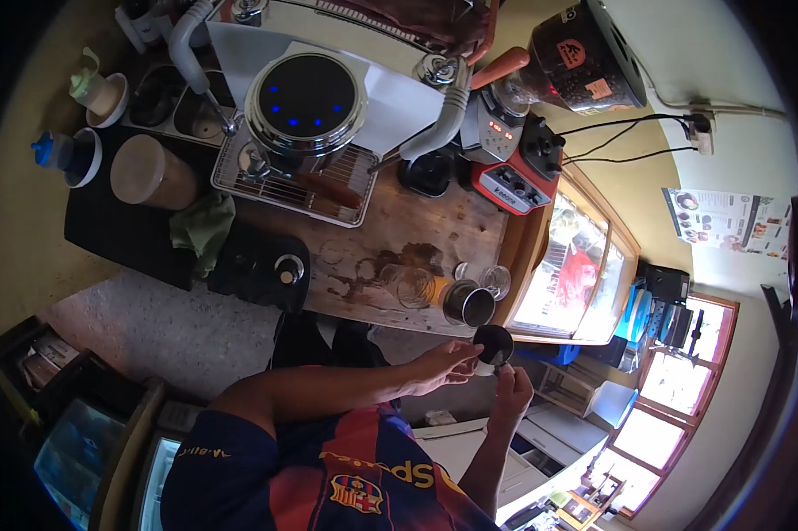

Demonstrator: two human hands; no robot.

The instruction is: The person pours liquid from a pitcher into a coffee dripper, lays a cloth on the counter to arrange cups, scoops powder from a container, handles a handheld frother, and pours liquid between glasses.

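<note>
A small dark round thing point(493, 342), perhaps a cup or lid, is held out beyond the counter's front edge. My left hand point(449, 365) has its fingertips against its left side, thumb and fingers close together. My right hand point(512, 389) pinches its lower edge from the right. A pale, clear-looking part shows under it; its kind is not clear. Just beyond my hands, a steel cup point(470, 303) stands on the wooden counter point(452, 208). Beside it are a clear glass point(414, 288), something orange point(438, 290) and another glass point(494, 281).
At the back stands an espresso machine point(306, 102) over a drip tray point(350, 199). A red blender base point(514, 184) and a bean hopper point(585, 62) are to its right. On the left are a lidded tub point(142, 173), a green cloth point(204, 232) and a black grinder-like unit point(257, 270).
</note>
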